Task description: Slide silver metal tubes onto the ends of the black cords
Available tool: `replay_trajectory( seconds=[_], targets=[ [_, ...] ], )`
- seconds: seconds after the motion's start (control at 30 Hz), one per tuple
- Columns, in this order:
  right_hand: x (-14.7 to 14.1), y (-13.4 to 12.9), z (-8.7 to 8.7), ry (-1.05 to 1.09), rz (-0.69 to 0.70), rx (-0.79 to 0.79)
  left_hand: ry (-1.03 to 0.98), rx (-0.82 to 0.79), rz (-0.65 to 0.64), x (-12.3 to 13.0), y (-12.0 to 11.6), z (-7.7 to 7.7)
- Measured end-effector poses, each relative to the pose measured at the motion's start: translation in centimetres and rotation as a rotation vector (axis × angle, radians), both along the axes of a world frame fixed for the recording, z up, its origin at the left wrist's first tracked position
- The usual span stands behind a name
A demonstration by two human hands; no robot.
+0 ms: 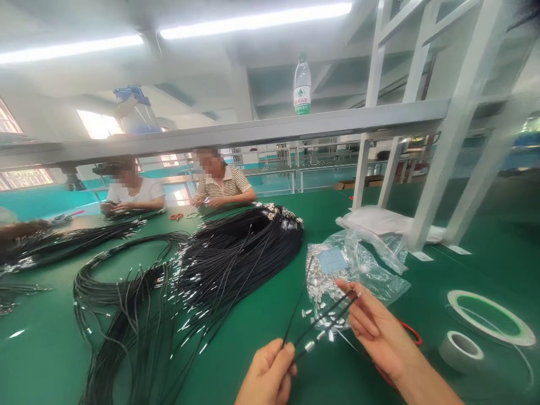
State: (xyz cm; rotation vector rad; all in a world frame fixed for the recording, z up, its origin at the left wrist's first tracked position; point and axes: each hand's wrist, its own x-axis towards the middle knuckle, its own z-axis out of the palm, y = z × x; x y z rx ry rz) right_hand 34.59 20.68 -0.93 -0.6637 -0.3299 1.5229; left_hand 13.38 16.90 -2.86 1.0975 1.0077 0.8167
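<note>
In the head view, black cords (323, 319) stretch between my two hands. My left hand (270, 368) is closed around them, with its thumb pressed on top. A silver metal sleeve (310, 346) sits on the cord just right of my left thumb. My right hand (377, 332) pinches the cord at its upper end between thumb and fingertips; its other fingers are curled loosely. Behind the hands lies an open clear plastic bag (371, 275) of small silver metal sleeves, and several loose sleeves (307, 313) lie on the green tabletop (236, 343).
Large bundles of black cords with silver tips (248, 253) cover the table's left and middle. A tape roll (459, 351) and a flat white ring (491, 318) lie right. A metal shelf frame (253, 132) carries a bottle (302, 87). Two people sit opposite, hands at the table.
</note>
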Motion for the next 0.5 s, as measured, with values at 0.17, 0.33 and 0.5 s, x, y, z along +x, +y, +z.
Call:
replay_trajectory(
  seconds=[0.17,0.33,0.5],
  targets=[
    [0.3,0.1,-0.4,-0.119,0.001,-0.011,0.025,0.019,-0.049,0.1,-0.1,0.1],
    [1.0,0.3,-0.3,-0.111,0.02,-0.025,0.099,0.051,-0.096,0.4,0.0,-0.6],
    [1.5,0.1,0.0,-0.191,0.117,0.095,0.125,0.071,-0.068,0.3,0.0,-0.4]
  ],
)
